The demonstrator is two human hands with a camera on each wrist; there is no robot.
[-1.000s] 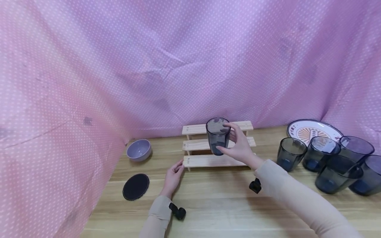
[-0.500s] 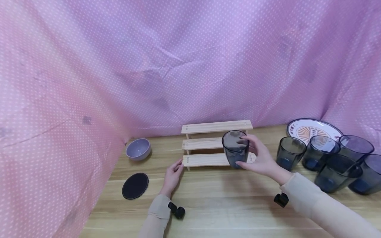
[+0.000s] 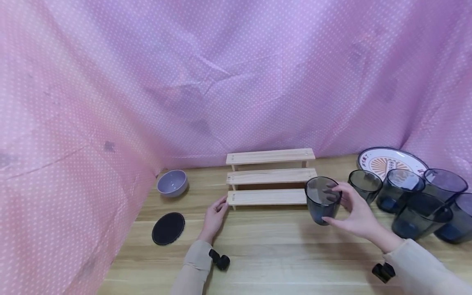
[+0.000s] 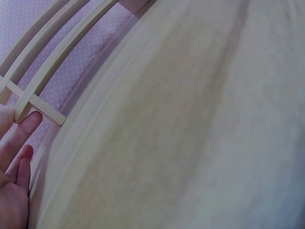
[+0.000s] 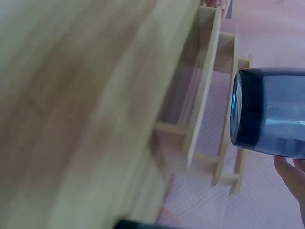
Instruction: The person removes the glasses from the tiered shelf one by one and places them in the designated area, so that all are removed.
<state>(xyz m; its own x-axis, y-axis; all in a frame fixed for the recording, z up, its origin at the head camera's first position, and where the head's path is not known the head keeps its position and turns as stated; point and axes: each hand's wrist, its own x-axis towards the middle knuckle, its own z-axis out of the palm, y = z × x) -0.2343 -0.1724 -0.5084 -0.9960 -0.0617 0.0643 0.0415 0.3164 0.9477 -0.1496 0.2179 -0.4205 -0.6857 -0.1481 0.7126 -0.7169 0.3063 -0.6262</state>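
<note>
My right hand [image 3: 354, 211] holds a smoky dark glass tumbler [image 3: 322, 200] by its side, thumb low and fingers near the rim. The tumbler is upright, just in front of the right end of a three-tier wooden rack [image 3: 269, 197]. In the right wrist view the tumbler [image 5: 274, 112] shows its thick base above the table, with the rack behind. My left hand [image 3: 215, 219] is at the front left corner of the rack. There, in the left wrist view, thumb and forefinger pinch the end of the lowest plank [image 4: 57, 64].
Several more dark tumblers [image 3: 400, 192] stand on the right, before a patterned plate [image 3: 372, 157]. A purple bowl [image 3: 172, 183] and a round black coaster [image 3: 168, 228] lie on the left of the wooden table [image 3: 265, 250]. Pink dotted cloth [image 3: 236, 82] hangs behind.
My right hand has carried the tumbler right and lower, from over the rack's middle to its front right end. The left hand has stayed at the rack's corner.
</note>
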